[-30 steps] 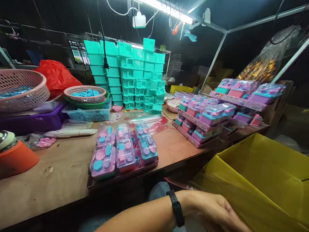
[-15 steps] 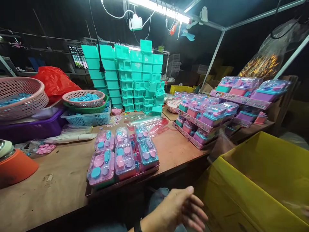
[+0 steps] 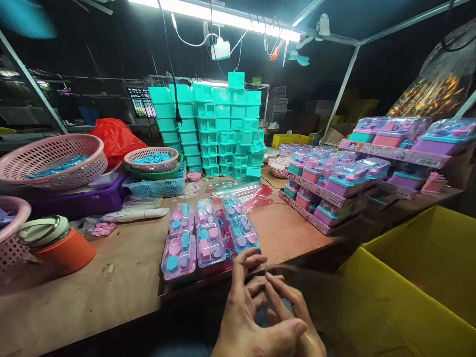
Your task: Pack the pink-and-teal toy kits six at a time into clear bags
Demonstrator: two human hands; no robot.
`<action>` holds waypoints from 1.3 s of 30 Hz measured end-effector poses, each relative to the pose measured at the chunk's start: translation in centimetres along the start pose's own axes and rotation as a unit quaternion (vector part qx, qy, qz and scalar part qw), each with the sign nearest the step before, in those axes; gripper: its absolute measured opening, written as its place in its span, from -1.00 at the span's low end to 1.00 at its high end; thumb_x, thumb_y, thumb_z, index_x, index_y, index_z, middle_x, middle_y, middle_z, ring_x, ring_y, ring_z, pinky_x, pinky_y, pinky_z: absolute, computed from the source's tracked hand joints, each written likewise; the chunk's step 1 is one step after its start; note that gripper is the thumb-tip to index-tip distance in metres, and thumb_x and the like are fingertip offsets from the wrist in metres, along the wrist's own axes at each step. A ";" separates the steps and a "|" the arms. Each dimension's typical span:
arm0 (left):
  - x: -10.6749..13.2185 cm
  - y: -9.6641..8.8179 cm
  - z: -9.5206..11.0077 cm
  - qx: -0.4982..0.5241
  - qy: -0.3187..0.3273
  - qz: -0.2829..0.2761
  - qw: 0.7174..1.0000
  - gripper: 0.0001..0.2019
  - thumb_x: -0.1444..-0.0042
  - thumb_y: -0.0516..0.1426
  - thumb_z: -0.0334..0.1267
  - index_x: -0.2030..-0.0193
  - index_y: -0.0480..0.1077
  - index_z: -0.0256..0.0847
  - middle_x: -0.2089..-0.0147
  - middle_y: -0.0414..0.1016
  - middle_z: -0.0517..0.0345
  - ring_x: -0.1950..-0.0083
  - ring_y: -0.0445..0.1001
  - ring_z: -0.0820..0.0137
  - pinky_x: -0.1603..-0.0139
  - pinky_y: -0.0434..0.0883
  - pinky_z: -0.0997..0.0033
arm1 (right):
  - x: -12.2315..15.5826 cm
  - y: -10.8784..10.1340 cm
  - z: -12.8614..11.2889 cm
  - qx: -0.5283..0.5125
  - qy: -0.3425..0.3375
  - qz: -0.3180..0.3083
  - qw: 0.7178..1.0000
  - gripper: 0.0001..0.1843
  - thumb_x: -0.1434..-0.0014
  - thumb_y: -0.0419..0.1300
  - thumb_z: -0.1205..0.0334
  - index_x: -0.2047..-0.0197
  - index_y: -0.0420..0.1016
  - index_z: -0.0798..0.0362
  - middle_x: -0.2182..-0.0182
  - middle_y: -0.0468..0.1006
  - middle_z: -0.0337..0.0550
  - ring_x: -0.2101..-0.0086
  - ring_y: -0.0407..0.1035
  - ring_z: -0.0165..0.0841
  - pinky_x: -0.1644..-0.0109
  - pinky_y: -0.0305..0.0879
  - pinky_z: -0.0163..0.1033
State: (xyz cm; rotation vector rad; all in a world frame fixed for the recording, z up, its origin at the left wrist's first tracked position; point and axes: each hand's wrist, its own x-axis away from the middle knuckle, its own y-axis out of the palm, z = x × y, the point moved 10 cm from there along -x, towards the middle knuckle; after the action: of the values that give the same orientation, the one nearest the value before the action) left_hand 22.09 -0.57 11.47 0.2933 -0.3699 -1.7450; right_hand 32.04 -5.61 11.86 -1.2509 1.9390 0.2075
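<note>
My left hand (image 3: pixel 243 307) is raised in front of the table's near edge, fingers loosely bent and apart, thumb stretched to the right. Close against it, partly behind that thumb, is my right hand (image 3: pixel 297 310), its fingers extended toward the left one. I make out nothing held in either hand. Just beyond them, a shallow display tray (image 3: pixel 208 280) stands at the table edge. Clear-lidded toy boxes (image 3: pixel 211 248) fill it in rows, with pink, blue and purple pieces under the lids. My left fingertips overlap the tray's right front corner in view; contact cannot be told.
Stacked teal boxes (image 3: pixel 210 131) rise at the back. Trays of packed toy boxes (image 3: pixel 345 181) stand at right, above a yellow carton (image 3: pixel 405 282). Pink baskets (image 3: pixel 74 168), a purple bin (image 3: pixel 80 198) and an orange container (image 3: pixel 69 253) are left. Plastic film (image 3: pixel 245 191) lies mid-table.
One hand, low at the centre right before, is now joined by the other, and both are together before the tray. The view has shifted left, showing more of the orange container.
</note>
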 end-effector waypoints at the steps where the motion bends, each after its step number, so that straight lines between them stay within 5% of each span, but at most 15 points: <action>1: 0.2 -0.7 0.5 -0.016 0.012 0.022 1.000 -0.01 0.31 0.46 -0.34 -0.28 0.10 0.09 -0.39 0.19 -0.02 -0.32 0.40 0.05 -0.28 0.42 0.09 | -0.5 0.2 -1.0 0.006 -0.035 0.004 0.999 -0.47 -0.44 0.06 0.38 -0.29 0.45 -0.41 -0.09 0.55 -0.18 -0.08 0.48 -0.31 -0.06 0.54 -0.29; 4: 0.6 -2.4 2.4 -0.085 0.061 0.065 0.992 -0.07 0.27 0.50 -0.28 -0.26 0.20 0.05 -0.32 0.36 0.04 -0.35 0.38 0.11 -0.39 0.30 0.17 | -2.1 0.6 -2.5 -0.024 -0.095 0.003 0.995 -0.41 -0.44 0.00 0.43 -0.39 0.35 -0.29 -0.20 0.47 -0.10 -0.12 0.44 -0.28 0.02 0.56 -0.30; 10: -0.7 -3.8 3.9 -0.079 0.020 0.034 0.996 -0.38 -0.04 0.37 0.19 -0.09 0.34 -0.11 0.08 0.61 0.09 0.04 0.57 0.33 -0.01 0.47 0.41 | -3.6 1.6 -4.2 -0.041 -0.183 -0.014 0.982 -0.38 -0.32 0.11 0.58 -0.35 0.41 -0.07 -0.23 0.44 0.03 -0.15 0.42 -0.19 -0.13 0.52 -0.11; 14: -2.1 -3.9 5.3 -0.095 0.000 0.027 0.995 -0.52 0.01 0.43 0.08 0.14 0.45 -0.21 0.24 0.65 0.12 0.22 0.56 0.44 0.19 0.43 0.56 | -3.2 2.8 -5.2 0.016 -0.264 -0.050 0.963 -0.34 -0.27 0.12 0.60 -0.39 0.35 0.04 -0.23 0.43 0.09 -0.24 0.30 -0.14 -0.20 0.47 -0.04; 19: -3.4 -4.4 5.9 -0.065 -0.017 0.039 0.997 -0.64 0.07 0.44 -0.06 0.26 0.52 -0.25 0.34 0.63 0.14 0.31 0.55 0.45 0.20 0.47 0.52 | -2.7 5.2 -5.7 0.127 -0.300 -0.136 0.936 -0.43 -0.32 0.15 0.38 -0.38 0.31 0.20 -0.38 0.27 0.20 -0.40 0.07 -0.03 -0.28 0.41 0.08; 25: -3.7 -5.9 8.8 -0.199 0.059 0.087 0.974 -0.73 -0.09 0.29 -0.03 0.38 0.54 -0.23 0.40 0.59 0.15 0.33 0.56 0.37 0.24 0.50 0.44 | -3.2 3.7 -6.4 0.100 -0.330 -0.157 0.926 -0.59 -0.39 0.10 0.29 -0.28 0.40 0.10 -0.39 0.25 0.13 -0.38 0.12 -0.11 -0.32 0.32 -0.03; 28: -3.1 -6.5 11.4 -0.318 0.114 0.107 0.935 -0.74 -0.18 0.19 -0.08 0.38 0.56 -0.21 0.38 0.64 0.11 0.26 0.61 0.32 0.17 0.48 0.41 | -6.0 -0.4 -5.8 0.125 -0.294 -0.045 0.947 -0.46 -0.32 0.22 0.39 -0.34 0.36 0.01 -0.28 0.38 -0.01 -0.25 0.29 -0.21 -0.38 0.22 -0.16; 30: -2.8 -6.5 12.5 -0.370 0.126 0.094 0.916 -0.74 -0.21 0.17 -0.10 0.39 0.57 -0.19 0.37 0.66 0.13 0.25 0.60 0.34 0.16 0.44 0.43 | -8.8 -3.5 -4.5 0.183 -0.230 0.057 0.954 -0.24 -0.26 0.35 0.30 -0.46 0.21 -0.09 -0.32 0.32 0.02 -0.29 0.23 -0.07 -0.42 0.14 0.03; 32: -2.6 -6.6 13.2 -0.396 0.124 0.078 0.906 -0.74 -0.22 0.16 -0.11 0.39 0.56 -0.17 0.37 0.66 0.17 0.26 0.59 0.36 0.17 0.42 0.44 | -12.2 -5.2 -2.4 0.172 -0.146 0.084 0.971 -0.07 -0.22 0.40 0.06 -0.53 0.06 -0.13 -0.40 0.21 0.10 -0.31 0.20 0.10 -0.37 0.18 0.26; 35: -2.1 -6.9 14.3 -0.414 0.123 0.059 0.900 -0.74 -0.23 0.15 -0.12 0.40 0.56 -0.17 0.37 0.66 0.19 0.27 0.57 0.37 0.16 0.40 0.43 | -17.1 -2.9 0.9 0.026 -0.038 -0.074 0.996 -0.11 -0.12 0.38 -0.26 -0.40 0.30 -0.08 -0.19 0.52 0.11 -0.05 0.50 0.05 -0.15 0.46 0.21; 37: -1.7 -7.2 15.0 -0.419 0.127 0.057 0.897 -0.75 -0.22 0.15 -0.12 0.39 0.56 -0.17 0.37 0.66 0.18 0.27 0.57 0.36 0.20 0.39 0.43 | -18.5 0.1 1.9 -0.071 0.028 -0.220 0.973 -0.35 -0.05 0.40 -0.32 -0.04 0.63 -0.03 0.16 0.69 0.02 0.20 0.60 -0.08 0.06 0.59 0.02; 39: -1.3 -8.0 15.6 -0.422 0.126 0.066 0.895 -0.75 -0.21 0.16 -0.11 0.37 0.56 -0.18 0.37 0.66 0.16 0.27 0.57 0.34 0.25 0.39 0.43 | -19.0 1.9 1.6 -0.142 0.056 -0.288 0.945 -0.54 -0.03 0.43 -0.26 0.30 0.70 0.00 0.37 0.68 -0.03 0.35 0.60 -0.20 0.23 0.59 -0.19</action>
State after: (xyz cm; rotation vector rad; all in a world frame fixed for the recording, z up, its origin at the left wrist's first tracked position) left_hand 9.10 3.56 22.54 -0.1392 0.5531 -1.5498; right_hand 34.93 9.31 23.53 -2.0017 1.5820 0.1150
